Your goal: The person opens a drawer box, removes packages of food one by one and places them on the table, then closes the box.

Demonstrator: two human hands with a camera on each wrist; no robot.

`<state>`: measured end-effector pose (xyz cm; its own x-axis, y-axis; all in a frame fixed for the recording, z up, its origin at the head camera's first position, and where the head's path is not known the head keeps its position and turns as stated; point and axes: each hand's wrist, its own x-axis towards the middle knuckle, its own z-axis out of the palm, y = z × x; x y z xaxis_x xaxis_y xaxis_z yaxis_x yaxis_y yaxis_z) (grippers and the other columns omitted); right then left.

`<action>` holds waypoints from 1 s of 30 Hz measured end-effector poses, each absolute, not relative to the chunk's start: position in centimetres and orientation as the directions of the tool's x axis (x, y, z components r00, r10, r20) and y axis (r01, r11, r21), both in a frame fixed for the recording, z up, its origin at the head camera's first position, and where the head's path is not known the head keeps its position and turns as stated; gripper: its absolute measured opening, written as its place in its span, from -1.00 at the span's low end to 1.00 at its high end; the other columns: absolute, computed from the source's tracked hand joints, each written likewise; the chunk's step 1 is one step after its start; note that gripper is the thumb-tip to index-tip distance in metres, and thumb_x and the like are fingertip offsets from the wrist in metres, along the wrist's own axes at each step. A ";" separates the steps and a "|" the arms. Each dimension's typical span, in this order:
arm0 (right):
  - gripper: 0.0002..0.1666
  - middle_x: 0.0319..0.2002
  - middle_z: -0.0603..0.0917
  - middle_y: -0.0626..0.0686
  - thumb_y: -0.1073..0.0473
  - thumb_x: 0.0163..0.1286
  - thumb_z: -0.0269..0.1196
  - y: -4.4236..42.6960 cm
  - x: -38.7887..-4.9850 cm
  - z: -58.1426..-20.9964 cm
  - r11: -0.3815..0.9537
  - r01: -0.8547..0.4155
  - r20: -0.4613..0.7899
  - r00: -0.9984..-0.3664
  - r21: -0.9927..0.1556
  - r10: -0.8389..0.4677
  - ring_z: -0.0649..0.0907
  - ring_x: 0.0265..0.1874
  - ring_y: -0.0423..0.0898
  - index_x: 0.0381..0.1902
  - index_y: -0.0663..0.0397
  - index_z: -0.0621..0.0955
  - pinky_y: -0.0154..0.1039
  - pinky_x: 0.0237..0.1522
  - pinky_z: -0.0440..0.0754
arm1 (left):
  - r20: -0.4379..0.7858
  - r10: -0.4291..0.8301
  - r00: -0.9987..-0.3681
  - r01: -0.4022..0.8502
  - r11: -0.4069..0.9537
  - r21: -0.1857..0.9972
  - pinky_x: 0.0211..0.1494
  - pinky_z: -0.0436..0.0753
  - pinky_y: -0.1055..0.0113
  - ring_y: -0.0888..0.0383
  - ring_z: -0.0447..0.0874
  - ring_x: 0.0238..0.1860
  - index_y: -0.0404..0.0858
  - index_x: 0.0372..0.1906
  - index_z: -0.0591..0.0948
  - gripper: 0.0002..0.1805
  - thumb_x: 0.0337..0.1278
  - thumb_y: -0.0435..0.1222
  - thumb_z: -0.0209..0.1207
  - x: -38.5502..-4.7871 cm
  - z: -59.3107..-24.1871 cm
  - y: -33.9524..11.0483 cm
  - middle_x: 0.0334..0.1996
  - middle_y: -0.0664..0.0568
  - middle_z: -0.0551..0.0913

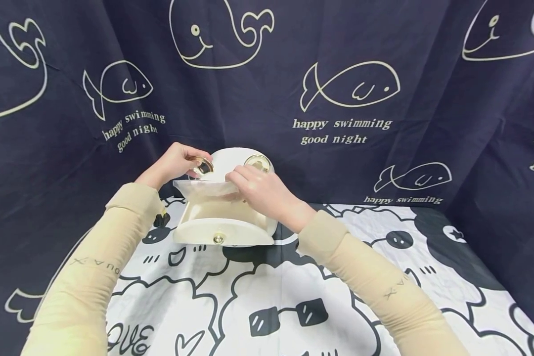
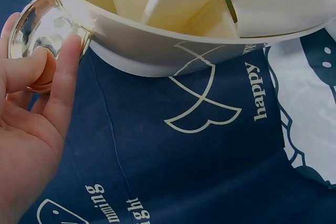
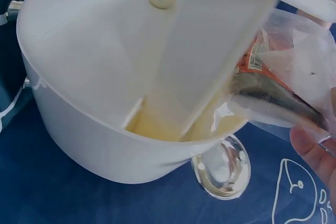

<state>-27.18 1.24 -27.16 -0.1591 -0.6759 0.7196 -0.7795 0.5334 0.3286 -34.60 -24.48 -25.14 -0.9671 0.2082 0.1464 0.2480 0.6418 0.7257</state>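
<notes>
1. Two hands at the white box (image 1: 226,157), on patterned cloth (image 1: 289,287) in front of the dark curtain (image 1: 249,111).
2. With left hand (image 1: 171,162), pinches the left gold disc (image 1: 204,166) at the box's left side; thumb pressed to the face, other fingers about the rim.
3. With right hand (image 1: 263,193), grips the clear packet (image 3: 286,77); fingers clamped on its plastic, partly out of view.
4. Packet place: at the open compartment (image 1: 213,210), on the far side of the front panel (image 1: 193,232) with gold knob (image 1: 218,239); partly in or just above, cannot tell.
5. Right gold disc (image 1: 258,162) just beyond right hand; contact unclear.
6. Could snag the packet on the compartment edge; likely cause, loose crumpled film.
7. Could drop or swing the packet; likely cause, thin slippery hold.
8. Could shift or tip the box; likely cause, hard sideways pull on the left disc.
9. Could trap film behind the front panel; likely cause, overhanging plastic.
</notes>
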 end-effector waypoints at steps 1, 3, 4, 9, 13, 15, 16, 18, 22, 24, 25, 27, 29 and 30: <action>-0.64 -0.29 0.58 -0.05 0.44 0.07 0.28 1.3 -27.1 -27.1 0.530 -0.783 0.722 -0.157 0.325 -0.674 0.60 -0.29 -0.13 -0.16 0.05 0.56 -0.30 -0.60 0.58 | 0.146 0.208 -0.967 0.248 0.642 0.726 -0.28 0.76 0.27 0.08 0.66 -0.25 -0.35 -0.06 0.66 -0.67 0.15 -0.61 0.03 -34.6 -25.2 -24.5 -0.12 -0.25 0.67; -0.65 -0.30 0.59 -0.05 0.43 0.06 0.30 1.4 -27.0 -26.8 0.524 -0.789 0.728 -0.148 0.321 -0.669 0.61 -0.28 -0.13 -0.17 0.04 0.56 -0.29 -0.59 0.60 | 0.150 0.209 -0.966 0.251 0.641 0.725 -0.29 0.76 0.28 0.12 0.65 -0.28 -0.35 -0.06 0.67 -0.66 0.13 -0.62 0.03 -34.6 -25.2 -24.5 -0.14 -0.24 0.68; -0.65 -0.31 0.59 -0.06 0.42 0.05 0.31 1.5 -26.9 -26.7 0.520 -0.792 0.731 -0.142 0.320 -0.667 0.61 -0.28 -0.14 -0.18 0.04 0.56 -0.29 -0.58 0.61 | 0.151 0.209 -0.966 0.252 0.639 0.727 -0.29 0.76 0.27 0.13 0.65 -0.28 -0.35 -0.06 0.67 -0.66 0.13 -0.63 0.03 -34.6 -25.2 -24.4 -0.15 -0.24 0.68; -0.72 -0.33 0.58 -0.05 0.43 0.15 0.22 1.8 -26.3 -25.9 0.519 -0.787 0.741 -0.121 0.334 -0.660 0.61 -0.31 -0.13 -0.19 0.05 0.56 -0.26 -0.58 0.62 | 0.158 0.206 -0.966 0.256 0.644 0.721 -0.27 0.76 0.26 0.09 0.65 -0.25 -0.35 -0.06 0.67 -0.65 0.12 -0.63 0.02 -34.5 -25.1 -24.4 -0.14 -0.26 0.68; -0.75 -0.32 0.59 -0.05 0.42 0.24 0.13 2.2 -25.9 -25.1 0.525 -0.773 0.739 -0.111 0.356 -0.665 0.61 -0.29 -0.11 -0.18 0.04 0.57 -0.26 -0.65 0.57 | 0.157 0.203 -0.966 0.253 0.651 0.716 -0.25 0.76 0.22 0.07 0.66 -0.23 -0.34 -0.07 0.67 -0.65 0.13 -0.63 0.02 -34.6 -25.0 -24.4 -0.14 -0.26 0.68; -0.75 -0.31 0.59 -0.05 0.41 0.27 0.12 2.4 -25.8 -24.8 0.522 -0.772 0.736 -0.106 0.363 -0.668 0.61 -0.27 -0.11 -0.17 0.02 0.58 -0.25 -0.70 0.54 | 0.158 0.206 -0.966 0.255 0.652 0.714 -0.26 0.76 0.22 0.08 0.66 -0.24 -0.34 -0.07 0.67 -0.65 0.13 -0.63 0.02 -34.7 -25.0 -24.4 -0.13 -0.27 0.67; -0.75 -0.32 0.59 -0.06 0.41 0.28 0.11 2.5 -25.7 -24.7 0.521 -0.772 0.737 -0.103 0.365 -0.668 0.61 -0.26 -0.11 -0.18 0.01 0.58 -0.25 -0.72 0.52 | 0.158 0.207 -0.965 0.257 0.653 0.712 -0.27 0.76 0.22 0.09 0.66 -0.25 -0.34 -0.07 0.67 -0.65 0.13 -0.63 0.02 -34.7 -25.0 -24.4 -0.13 -0.28 0.67; -0.73 -0.33 0.59 -0.06 0.42 0.28 0.09 2.8 -25.6 -24.5 0.517 -0.776 0.741 -0.096 0.362 -0.665 0.61 -0.26 -0.12 -0.19 0.00 0.59 -0.25 -0.75 0.49 | 0.161 0.210 -0.964 0.261 0.660 0.704 -0.28 0.76 0.23 0.11 0.65 -0.26 -0.33 -0.06 0.67 -0.65 0.12 -0.62 0.03 -34.7 -25.0 -24.5 -0.13 -0.28 0.67; -0.71 -0.35 0.58 -0.07 0.44 0.27 0.08 3.3 -25.4 -24.1 0.507 -0.787 0.754 -0.082 0.352 -0.652 0.61 -0.22 -0.13 -0.20 0.00 0.61 -0.25 -0.73 0.50 | 0.165 0.201 -0.965 0.259 0.685 0.681 -0.29 0.75 0.28 0.12 0.65 -0.30 -0.31 -0.07 0.68 -0.65 0.11 -0.61 0.04 -34.6 -25.0 -24.5 -0.15 -0.26 0.68; -0.71 -0.35 0.59 -0.07 0.44 0.25 0.09 3.5 -25.2 -23.8 0.504 -0.788 0.760 -0.073 0.353 -0.646 0.61 -0.22 -0.12 -0.20 0.00 0.61 -0.25 -0.72 0.52 | 0.165 0.194 -0.967 0.254 0.693 0.675 -0.27 0.74 0.31 0.10 0.63 -0.30 -0.30 -0.07 0.68 -0.65 0.10 -0.61 0.05 -34.6 -25.0 -24.6 -0.16 -0.25 0.69; -0.71 -0.34 0.59 -0.07 0.44 0.24 0.09 3.6 -25.1 -23.7 0.502 -0.789 0.761 -0.068 0.354 -0.645 0.61 -0.22 -0.12 -0.20 0.00 0.61 -0.25 -0.71 0.53 | 0.166 0.192 -0.967 0.253 0.694 0.674 -0.27 0.72 0.33 0.08 0.63 -0.30 -0.30 -0.07 0.68 -0.65 0.09 -0.61 0.06 -34.6 -25.0 -24.6 -0.17 -0.23 0.69; -0.70 -0.34 0.59 -0.08 0.45 0.23 0.10 3.8 -24.8 -23.4 0.500 -0.789 0.764 -0.062 0.356 -0.642 0.60 -0.25 -0.12 -0.19 0.00 0.61 -0.25 -0.70 0.53 | 0.173 0.191 -0.966 0.257 0.693 0.673 -0.31 0.67 0.39 0.06 0.58 -0.32 -0.29 -0.09 0.69 -0.65 0.08 -0.61 0.07 -34.6 -25.0 -24.7 -0.21 -0.20 0.71; -0.70 -0.32 0.59 -0.09 0.45 0.23 0.10 4.1 -24.6 -23.1 0.498 -0.790 0.765 -0.058 0.357 -0.641 0.59 -0.28 -0.11 -0.19 0.00 0.61 -0.25 -0.69 0.53 | 0.186 0.199 -0.962 0.272 0.687 0.674 -0.39 0.58 0.46 0.07 0.52 -0.36 -0.30 -0.10 0.70 -0.67 0.07 -0.60 0.09 -34.7 -25.1 -24.7 -0.24 -0.16 0.72; -0.70 -0.31 0.60 -0.09 0.45 0.23 0.10 4.3 -24.5 -23.0 0.496 -0.791 0.765 -0.057 0.357 -0.641 0.58 -0.29 -0.11 -0.18 0.00 0.61 -0.25 -0.69 0.53 | 0.195 0.206 -0.959 0.284 0.684 0.672 -0.44 0.52 0.47 0.08 0.49 -0.40 -0.31 -0.11 0.70 -0.67 0.06 -0.60 0.10 -34.7 -25.1 -24.7 -0.26 -0.15 0.72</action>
<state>-24.52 4.26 -22.99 -0.0569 -0.6412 0.7652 -0.7912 0.4964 0.3572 -34.74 -24.74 -25.12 -0.9589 0.2060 0.1953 0.2838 0.6844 0.6716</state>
